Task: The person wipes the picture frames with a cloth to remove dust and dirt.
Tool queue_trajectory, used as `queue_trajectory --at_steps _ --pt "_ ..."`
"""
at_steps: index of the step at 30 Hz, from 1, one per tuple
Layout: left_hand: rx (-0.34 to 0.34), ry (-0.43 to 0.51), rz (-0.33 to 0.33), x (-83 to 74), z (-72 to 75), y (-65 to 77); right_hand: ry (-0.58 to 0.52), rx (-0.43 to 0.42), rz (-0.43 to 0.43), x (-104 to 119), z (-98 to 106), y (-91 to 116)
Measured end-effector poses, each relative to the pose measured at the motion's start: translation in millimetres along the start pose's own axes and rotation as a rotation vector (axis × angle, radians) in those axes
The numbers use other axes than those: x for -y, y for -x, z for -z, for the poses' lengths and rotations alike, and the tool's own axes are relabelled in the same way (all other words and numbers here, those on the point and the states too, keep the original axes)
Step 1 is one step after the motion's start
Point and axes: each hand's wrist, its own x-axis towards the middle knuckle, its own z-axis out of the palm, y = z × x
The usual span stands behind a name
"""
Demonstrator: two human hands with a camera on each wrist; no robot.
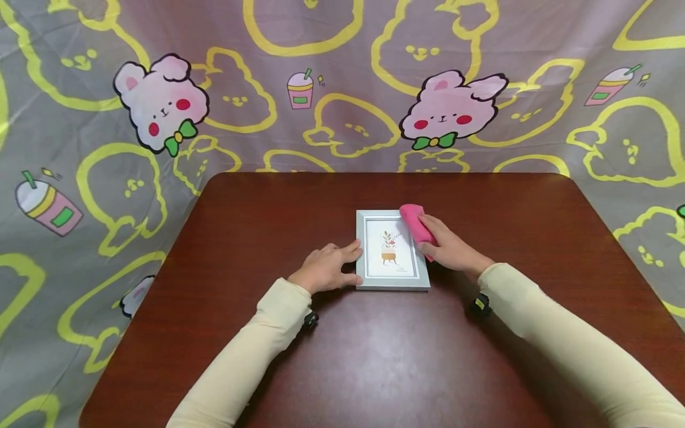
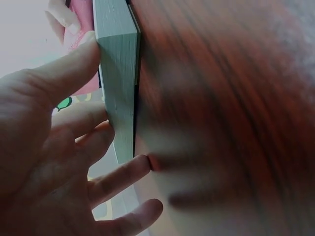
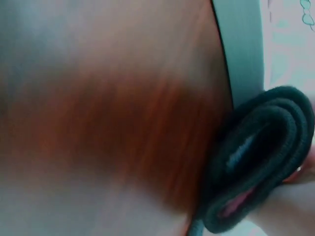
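Observation:
A silver-grey picture frame lies face up on the table, showing a printed potted plant in its middle. My left hand rests along the frame's left side, thumb near the front corner. In the left wrist view, the fingers of the left hand are spread, with the thumb against the frame's edge and two fingertips by the tabletop. My right hand grips a folded pink cloth over the frame's right border. The cloth's rolled layers look dark in the right wrist view, overlapping the frame's side.
The frame sits on a reddish-brown wooden table with rounded far corners. A patterned curtain with cartoon animals hangs behind and beside the table. Each forearm wears a cream sleeve, with a black device at the right wrist.

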Motion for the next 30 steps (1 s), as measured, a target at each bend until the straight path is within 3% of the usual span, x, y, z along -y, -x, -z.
queue_trajectory --at_steps 6,13,19,25,30 --pt "-0.010 -0.003 -0.012 0.7 -1.4 -2.8 0.013 -0.053 -0.005 7.9 -14.7 14.7" --pt "-0.015 -0.011 -0.010 3.2 -1.8 -2.4 0.014 -0.129 0.069 24.3 -39.0 56.8" --pt "-0.021 0.001 -0.012 5.2 -1.3 -1.4 0.218 -0.199 0.206 33.8 -58.2 82.5" --pt "-0.020 0.005 -0.013 5.4 -2.6 -0.5 0.434 -0.285 0.353 26.4 -69.6 84.9" --pt "-0.030 0.008 -0.037 5.7 -3.2 0.5 0.540 -0.222 0.478 14.1 -59.4 91.5"
